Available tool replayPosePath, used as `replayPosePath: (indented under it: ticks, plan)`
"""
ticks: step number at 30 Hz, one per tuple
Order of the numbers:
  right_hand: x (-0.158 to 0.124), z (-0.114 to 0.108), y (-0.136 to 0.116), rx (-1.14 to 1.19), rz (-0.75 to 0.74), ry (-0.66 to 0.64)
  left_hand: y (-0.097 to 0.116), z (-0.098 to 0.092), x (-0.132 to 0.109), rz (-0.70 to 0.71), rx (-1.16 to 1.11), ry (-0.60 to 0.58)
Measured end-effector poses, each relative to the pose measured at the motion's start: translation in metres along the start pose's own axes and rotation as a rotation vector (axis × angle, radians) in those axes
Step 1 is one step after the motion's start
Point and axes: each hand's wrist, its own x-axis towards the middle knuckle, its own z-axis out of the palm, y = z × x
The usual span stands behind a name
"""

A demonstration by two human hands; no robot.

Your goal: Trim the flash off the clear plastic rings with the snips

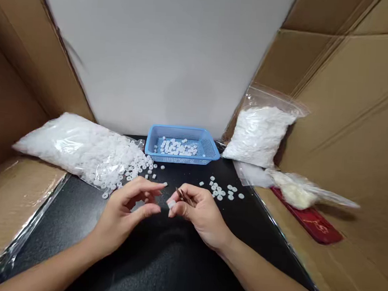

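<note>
Both hands hover over a black table top. My right hand is closed around brown tweezers and pinches a small white plastic ring at its fingertips. My left hand sits just left of it, thumb and fingers curled but apart, holding nothing I can make out. A small white ring lies just beyond its fingertips. A blue mesh basket with several white rings inside stands behind the hands.
A large clear bag spills white rings onto the table at left. A loose cluster of rings lies right of my hands. Two more plastic bags and a red flat object sit at right. Cardboard walls flank both sides.
</note>
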Motion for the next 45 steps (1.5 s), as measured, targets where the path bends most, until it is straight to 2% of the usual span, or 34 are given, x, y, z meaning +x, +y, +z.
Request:
replayPosePath:
  ticks: [2, 5, 10, 12, 15, 17, 20, 22, 24, 26, 30, 38, 45]
  plan:
    - [0.0, 0.005, 0.006, -0.015, 0.02, -0.003, 0.0, 0.003, -0.006, 0.017, -0.012, -0.021]
    - [0.0, 0.011, 0.015, -0.053, 0.029, 0.006, -0.002, 0.006, -0.011, -0.049, -0.063, -0.011]
    - [-0.001, 0.012, 0.025, -0.144, -0.03, 0.064, -0.012, 0.008, -0.016, -0.383, -0.354, 0.024]
    - [-0.001, 0.011, 0.027, -0.185, -0.057, 0.094, -0.016, 0.01, -0.018, -0.456, -0.478, 0.007]
    - [-0.001, 0.007, 0.029, -0.271, -0.1, 0.14, -0.019, 0.006, -0.016, -0.472, -0.529, -0.02]
    - [-0.001, 0.002, 0.03, -0.351, -0.125, 0.161, -0.017, -0.007, -0.007, -0.457, -0.485, 0.018]
    - [-0.002, -0.004, 0.033, -0.477, -0.152, 0.158, -0.011, -0.039, 0.013, -0.323, -0.443, 0.252]
    - [-0.002, -0.005, 0.035, -0.55, -0.182, 0.15, -0.006, -0.063, 0.022, -0.27, -0.456, 0.343]
    - [-0.003, -0.003, 0.04, -0.611, -0.223, 0.114, -0.004, -0.082, 0.023, -0.278, -0.446, 0.37]
    - [-0.002, 0.002, 0.045, -0.659, -0.259, 0.034, -0.008, -0.092, 0.016, -0.317, -0.424, 0.36]
    - [0.007, 0.016, 0.055, -0.75, -0.287, -0.103, -0.024, -0.096, -0.001, -0.403, -0.407, 0.335]
    - [0.045, 0.035, 0.062, -0.858, -0.329, -0.082, -0.031, -0.103, -0.006, -0.449, -0.372, 0.33]
    - [0.053, 0.033, 0.069, -0.9, -0.285, -0.14, -0.034, -0.089, -0.012, -0.492, -0.289, 0.231]
